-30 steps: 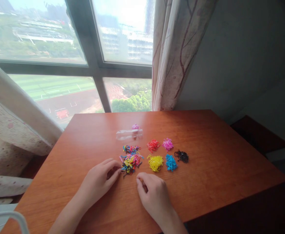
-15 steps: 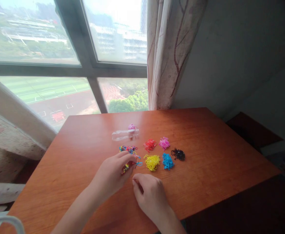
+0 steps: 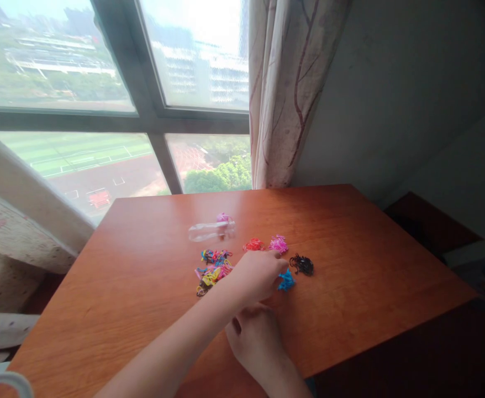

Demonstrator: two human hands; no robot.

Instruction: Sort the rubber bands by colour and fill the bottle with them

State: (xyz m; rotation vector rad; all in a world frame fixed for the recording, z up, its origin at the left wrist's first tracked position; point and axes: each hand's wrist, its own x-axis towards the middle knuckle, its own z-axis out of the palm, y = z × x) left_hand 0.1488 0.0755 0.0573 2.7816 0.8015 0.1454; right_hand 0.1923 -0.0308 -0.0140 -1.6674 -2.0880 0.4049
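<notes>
My left hand (image 3: 263,272) reaches across to the blue rubber bands (image 3: 286,281), its fingers pinched together at the pile's left edge. Whatever sits between those fingertips is hidden. Below it, my right hand (image 3: 256,334) rests curled on the table with fingers closed, partly covered by the left forearm; its contents do not show. A mixed-colour heap of rubber bands (image 3: 214,272) lies left of the left wrist. Red bands (image 3: 253,244), pink bands (image 3: 278,244) and black bands (image 3: 301,265) form separate piles. The yellow pile is hidden behind my left hand.
At the back of the wooden table (image 3: 329,221) lies a clear plastic bag (image 3: 209,232), with a small pink-purple item (image 3: 223,218) beside it. A window (image 3: 201,160) and curtain (image 3: 281,110) stand beyond the far edge. A white curved rail (image 3: 10,378) shows at lower left.
My left hand has moved right, from the mixed heap to the blue pile, covering the yellow pile. Blue strands stuck out from its fingertips earlier. My right hand has stayed nearly in place.
</notes>
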